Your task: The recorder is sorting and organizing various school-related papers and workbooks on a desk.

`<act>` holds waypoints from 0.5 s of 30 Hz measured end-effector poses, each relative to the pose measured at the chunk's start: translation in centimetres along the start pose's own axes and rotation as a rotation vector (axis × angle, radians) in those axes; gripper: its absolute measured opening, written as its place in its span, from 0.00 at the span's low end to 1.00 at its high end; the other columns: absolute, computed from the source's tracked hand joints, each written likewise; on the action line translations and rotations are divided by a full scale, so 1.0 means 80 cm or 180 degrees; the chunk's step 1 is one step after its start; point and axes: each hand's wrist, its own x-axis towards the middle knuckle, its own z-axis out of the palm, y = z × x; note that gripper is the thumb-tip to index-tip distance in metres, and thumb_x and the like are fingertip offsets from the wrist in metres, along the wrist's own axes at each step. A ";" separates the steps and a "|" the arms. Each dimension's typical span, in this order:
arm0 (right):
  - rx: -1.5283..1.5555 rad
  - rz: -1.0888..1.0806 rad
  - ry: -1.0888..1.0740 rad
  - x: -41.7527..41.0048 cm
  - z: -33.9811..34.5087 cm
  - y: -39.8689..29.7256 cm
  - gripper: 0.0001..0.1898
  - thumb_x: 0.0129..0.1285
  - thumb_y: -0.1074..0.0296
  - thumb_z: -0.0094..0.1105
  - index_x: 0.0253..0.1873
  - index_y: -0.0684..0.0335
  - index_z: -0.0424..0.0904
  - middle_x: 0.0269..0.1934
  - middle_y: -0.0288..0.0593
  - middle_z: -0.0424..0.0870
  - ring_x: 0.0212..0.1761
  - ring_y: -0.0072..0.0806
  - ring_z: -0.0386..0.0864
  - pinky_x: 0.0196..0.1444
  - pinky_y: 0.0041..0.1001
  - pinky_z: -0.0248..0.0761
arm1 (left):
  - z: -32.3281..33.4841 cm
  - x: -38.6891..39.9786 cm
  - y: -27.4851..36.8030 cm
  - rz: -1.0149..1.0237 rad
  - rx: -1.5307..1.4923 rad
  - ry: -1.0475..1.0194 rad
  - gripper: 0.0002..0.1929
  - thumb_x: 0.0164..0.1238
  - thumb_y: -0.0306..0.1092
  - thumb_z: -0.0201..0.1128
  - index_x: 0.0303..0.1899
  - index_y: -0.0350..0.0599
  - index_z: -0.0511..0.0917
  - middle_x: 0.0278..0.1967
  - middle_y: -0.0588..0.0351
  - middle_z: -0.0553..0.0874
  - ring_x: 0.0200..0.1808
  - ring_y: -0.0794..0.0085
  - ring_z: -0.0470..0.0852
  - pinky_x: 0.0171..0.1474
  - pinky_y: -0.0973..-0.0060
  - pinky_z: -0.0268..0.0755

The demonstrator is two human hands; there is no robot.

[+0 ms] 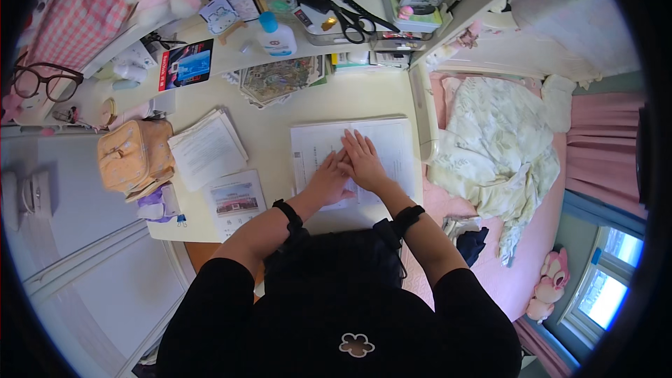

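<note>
On the desk before me lies a stack of printed sheets or an open booklet (391,136), its pages white with lines of print and a small printed code at the left. Both palms face down on it. My left hand (326,179) rests near its middle with the thumb spread towards me. Beside it, my right hand (363,163) lies flat with fingers stretched towards the far edge, its thumb side overlapping the left fingertips. Neither hand grips anything. Part of the page is hidden beneath the hands and forearms.
Left on the white desk (357,92) are loose papers (207,149), a printed booklet (236,202) and an orange pouch (136,155). The shelf behind holds scissors (357,23), a blue-capped bottle (275,37) and eyeglasses (47,81). A bed (441,199) stands at right.
</note>
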 end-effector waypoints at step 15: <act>0.0577 -0.0108 0.0889 0.039 -0.038 -0.073 0.24 0.59 0.63 0.55 0.58 0.66 0.64 0.56 0.54 0.69 0.59 0.46 0.65 0.60 0.40 0.55 | -0.056 -0.091 -0.069 -0.0873 -0.0532 0.1077 0.37 0.45 0.34 0.68 0.61 0.44 0.61 0.65 0.44 0.56 0.67 0.51 0.52 0.67 0.58 0.47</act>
